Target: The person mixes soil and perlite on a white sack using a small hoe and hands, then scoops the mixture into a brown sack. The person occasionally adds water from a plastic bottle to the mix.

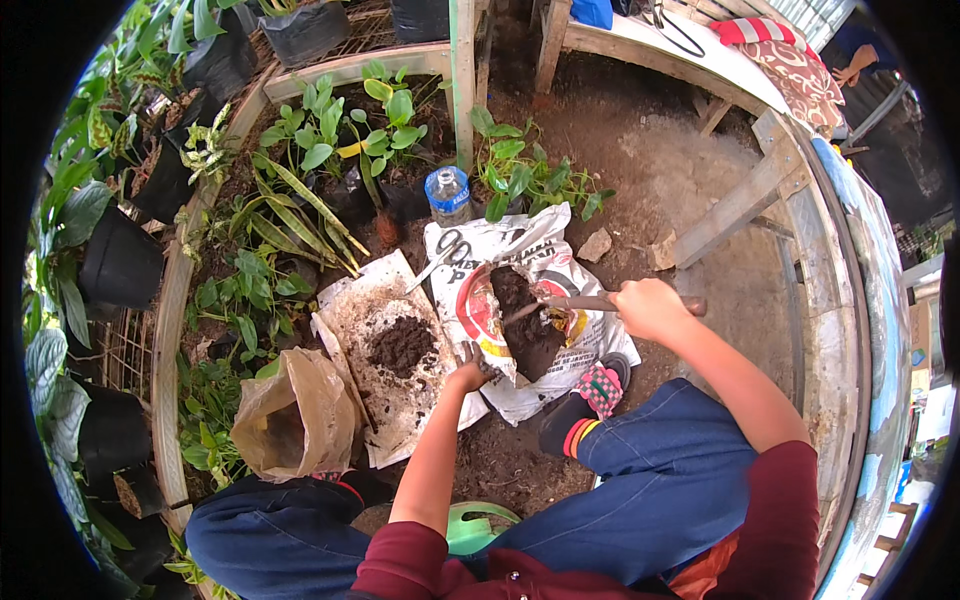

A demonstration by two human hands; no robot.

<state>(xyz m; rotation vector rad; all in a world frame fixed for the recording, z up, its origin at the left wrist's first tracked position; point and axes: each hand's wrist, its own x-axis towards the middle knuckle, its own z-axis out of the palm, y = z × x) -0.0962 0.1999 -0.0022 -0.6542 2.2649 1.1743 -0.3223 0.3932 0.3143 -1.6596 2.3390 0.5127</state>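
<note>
A white printed plastic sack (592,375) lies on the ground, torn along its middle, with dark soil (534,337) inside. My right hand (651,309) grips a wooden-handled hand tool (585,302) whose thin end reaches into the soil. At the sack's left edge is my left hand (474,369), its fingers on or against the plastic; whether they pinch it is unclear. Left of this, a flattened, soiled white sack (405,442) carries a small heap of dark soil (403,346). A translucent brown plastic bag (330,420) stands open-mouthed beside it.
A plastic bottle (448,196) stands behind the sack, near potted leafy plants (319,127). Stones (595,245) lie to the right. A wooden bench frame (739,202) borders the right side, and black-potted plants (120,255) line the left. A person's hand (855,66) shows at top right.
</note>
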